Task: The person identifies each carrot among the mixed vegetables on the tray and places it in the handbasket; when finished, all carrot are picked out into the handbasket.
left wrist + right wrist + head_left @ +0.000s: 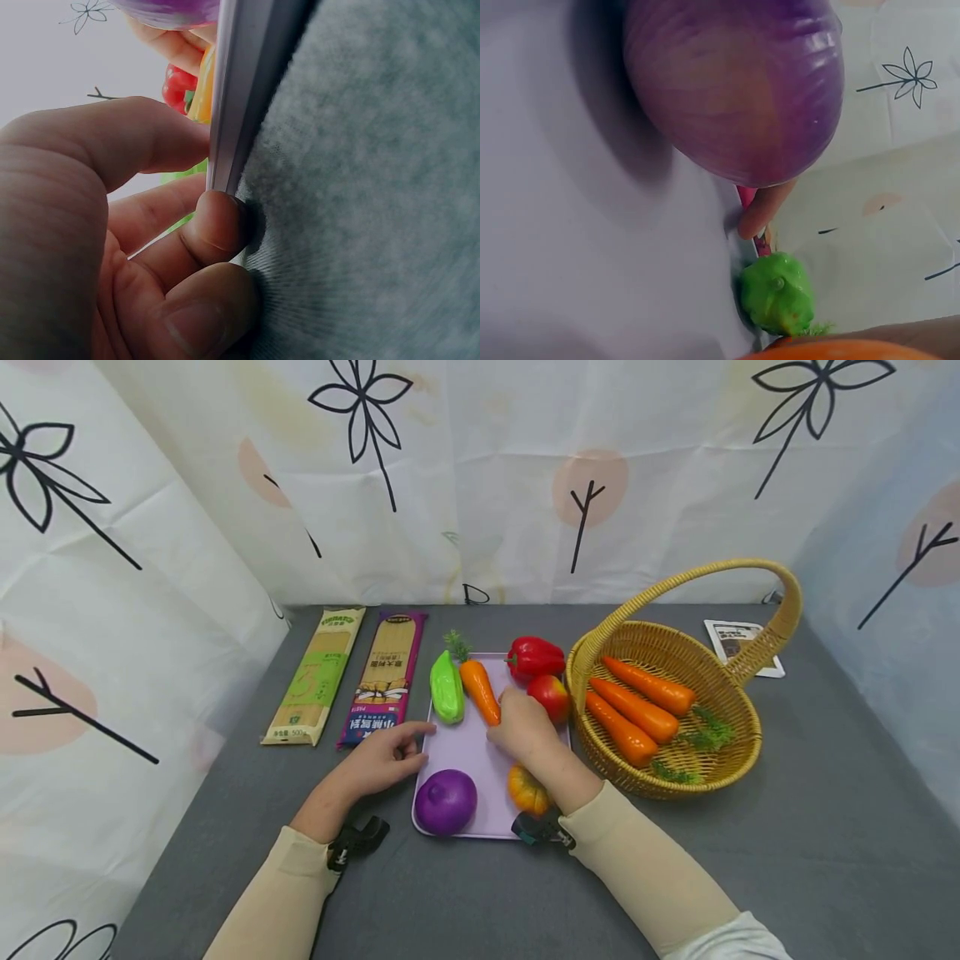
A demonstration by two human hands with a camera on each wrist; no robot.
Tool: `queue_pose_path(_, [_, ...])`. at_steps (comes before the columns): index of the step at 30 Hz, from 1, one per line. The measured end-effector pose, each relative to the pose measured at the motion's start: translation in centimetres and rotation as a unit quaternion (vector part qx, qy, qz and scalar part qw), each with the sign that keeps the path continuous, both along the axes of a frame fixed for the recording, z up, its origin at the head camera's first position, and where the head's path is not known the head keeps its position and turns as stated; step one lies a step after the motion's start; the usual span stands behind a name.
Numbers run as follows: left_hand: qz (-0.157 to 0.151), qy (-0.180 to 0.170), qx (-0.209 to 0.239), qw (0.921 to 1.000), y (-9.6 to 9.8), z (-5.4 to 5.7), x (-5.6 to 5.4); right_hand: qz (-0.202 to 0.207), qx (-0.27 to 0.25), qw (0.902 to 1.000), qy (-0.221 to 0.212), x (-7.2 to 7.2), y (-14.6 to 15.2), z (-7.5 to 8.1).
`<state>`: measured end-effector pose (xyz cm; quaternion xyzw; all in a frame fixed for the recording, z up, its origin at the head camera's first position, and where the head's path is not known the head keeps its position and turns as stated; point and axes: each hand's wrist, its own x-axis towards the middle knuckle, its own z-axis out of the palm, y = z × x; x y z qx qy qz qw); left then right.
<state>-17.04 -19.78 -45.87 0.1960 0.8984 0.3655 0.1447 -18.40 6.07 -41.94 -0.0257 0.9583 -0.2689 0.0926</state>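
Note:
My right hand [525,725] pinches the lower tip of an orange carrot [479,690] with a green top, over a lilac tray [491,822]. In the right wrist view only a strip of the carrot [847,350] shows. At the tray's left side, my left hand [386,757] holds the rim; the left wrist view shows thumb and fingertips at the tray edge [234,97]. On the tray are a purple onion [446,802], a knobbly green vegetable [447,688], a small pumpkin [528,790] partly behind my right wrist, a red bell pepper [536,658] and a red-yellow fruit [550,697].
Right of the tray stands a wicker basket [742,752] with a tall handle and several carrots [637,710] inside. Two pasta packs, one green [315,681] and one purple [384,672], lie to the left. Behind the basket is a small white packet [723,635].

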Motion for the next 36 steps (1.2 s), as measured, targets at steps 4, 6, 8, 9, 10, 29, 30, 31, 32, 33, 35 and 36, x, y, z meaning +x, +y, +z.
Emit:
queue_pose_path(4, [0.000,0.001,-0.005,1.0000,0.1,0.1,0.0,0.014,0.004,0.9998,-0.015,0.0,0.1,0.2])
queue_pose_path(6, [0.000,0.002,-0.006,1.0000,0.1,0.1,0.0,0.015,0.000,0.9998,-0.015,0.0,0.2,0.3])
queue_pose_path(8, [-0.001,0.005,-0.005,1.0000,0.2,0.2,0.0,0.013,-0.010,0.9998,-0.013,0.1,0.4,0.6])
queue_pose_path(9, [-0.001,0.006,-0.004,1.0000,0.2,0.2,0.1,0.013,-0.018,0.9997,-0.012,0.1,0.5,0.8])
queue_pose_path(10, [-0.001,0.007,-0.004,1.0000,0.2,0.2,0.1,0.013,-0.028,0.9995,-0.011,0.2,0.6,1.0])
queue_pose_path(29, [0.001,0.000,-0.001,1.0000,0.1,0.1,0.1,0.079,-0.103,0.9908,0.039,3.6,3.2,8.4])
queue_pose_path(30, [0.001,0.000,-0.001,1.0000,0.1,0.1,0.0,0.080,-0.104,0.9904,0.043,3.9,3.4,8.8])
queue_pose_path(31, [0.001,0.000,0.000,1.0000,0.1,0.1,0.1,0.082,-0.105,0.9898,0.048,4.2,3.6,9.2])
queue_pose_path(32, [0.001,0.000,0.000,1.0000,0.1,0.1,0.1,0.084,-0.106,0.9894,0.053,4.5,3.7,9.6])
queue_pose_path(33, [0.001,0.000,0.000,1.0000,0.1,0.1,0.0,0.084,-0.108,0.9889,0.057,4.9,3.9,10.0])
queue_pose_path(35, [0.001,0.001,-0.001,1.0000,0.1,0.0,0.0,0.086,-0.115,0.9877,0.063,5.5,4.2,10.7])
queue_pose_path(36, [0.001,0.001,-0.002,1.0000,0.1,0.0,0.0,0.086,-0.117,0.9872,0.066,5.7,4.4,11.0])
